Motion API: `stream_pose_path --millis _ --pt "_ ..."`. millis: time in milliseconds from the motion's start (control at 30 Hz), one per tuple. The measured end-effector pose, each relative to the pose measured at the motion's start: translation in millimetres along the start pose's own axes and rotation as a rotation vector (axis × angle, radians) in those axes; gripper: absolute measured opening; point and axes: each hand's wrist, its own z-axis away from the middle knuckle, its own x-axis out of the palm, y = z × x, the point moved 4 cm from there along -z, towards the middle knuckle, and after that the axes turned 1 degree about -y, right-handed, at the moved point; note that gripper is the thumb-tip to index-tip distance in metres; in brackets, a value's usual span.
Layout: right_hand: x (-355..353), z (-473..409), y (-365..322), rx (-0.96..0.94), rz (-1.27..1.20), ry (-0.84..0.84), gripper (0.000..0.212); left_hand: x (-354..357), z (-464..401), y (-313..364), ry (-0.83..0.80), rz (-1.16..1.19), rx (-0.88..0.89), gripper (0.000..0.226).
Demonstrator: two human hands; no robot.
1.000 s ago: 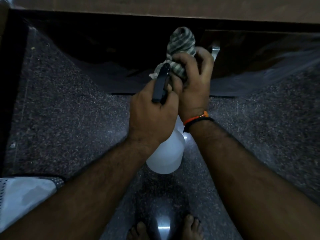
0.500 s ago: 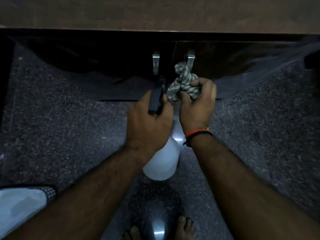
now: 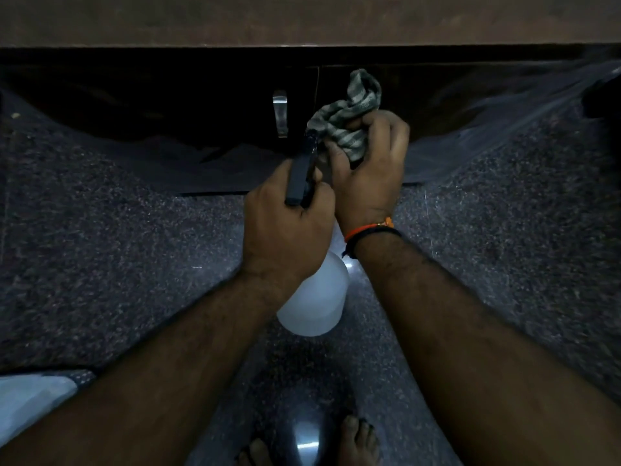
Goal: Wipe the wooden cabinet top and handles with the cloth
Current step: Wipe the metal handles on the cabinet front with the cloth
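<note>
My right hand (image 3: 371,169) is closed around a bunched grey striped cloth (image 3: 349,111), held up in front of the dark cabinet doors (image 3: 168,95). My left hand (image 3: 285,227) grips a white spray bottle (image 3: 316,297) by its black trigger head (image 3: 302,173), whose nozzle points at the cloth. One metal handle (image 3: 280,112) shows just left of the cloth; the cloth and hand hide the handle of the right door. The brown wooden cabinet top (image 3: 302,18) runs along the upper edge of the view.
Speckled dark granite floor (image 3: 100,247) lies below, reflected in the glossy doors. My bare feet (image 3: 356,442) stand at the bottom centre beside a bright light reflection. A pale piece of fabric (image 3: 30,398) sits at the lower left.
The view tilted, so the cabinet sits lower in frame. My right hand raised the cloth over the right handle, which showed half a second ago. The bottle stays in my left hand.
</note>
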Motion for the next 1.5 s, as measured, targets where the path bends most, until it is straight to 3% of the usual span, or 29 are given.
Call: stream_pose_path --millis 167,267,500,733,1033,1233,1500 --pt "6 1 20 0.231 0.019 -0.092 0.046 0 1 -7 0.001 0.03 -0.019 0.026" --pt "8 2 28 0.325 0.066 -0.137 0.04 -1 2 -4 -0.002 0.033 -0.018 0.025" --pt "-21 -2 -8 0.129 -0.011 0.095 0.041 -9 3 3 0.017 0.05 -0.055 0.021" --pt "-18 -3 -44 -0.055 0.238 0.066 0.033 -33 4 9 0.07 0.075 -0.067 0.019" --pt "-6 9 -63 0.035 0.14 0.194 0.028 -72 12 -3 0.104 0.033 -0.049 0.019" --pt "23 26 -85 -0.125 0.081 0.053 0.031 -91 18 -15 0.107 0.009 -0.009 0.019" --pt "37 32 -90 -0.154 0.114 0.043 0.039 -111 20 -24 0.118 0.007 -0.001 0.02"
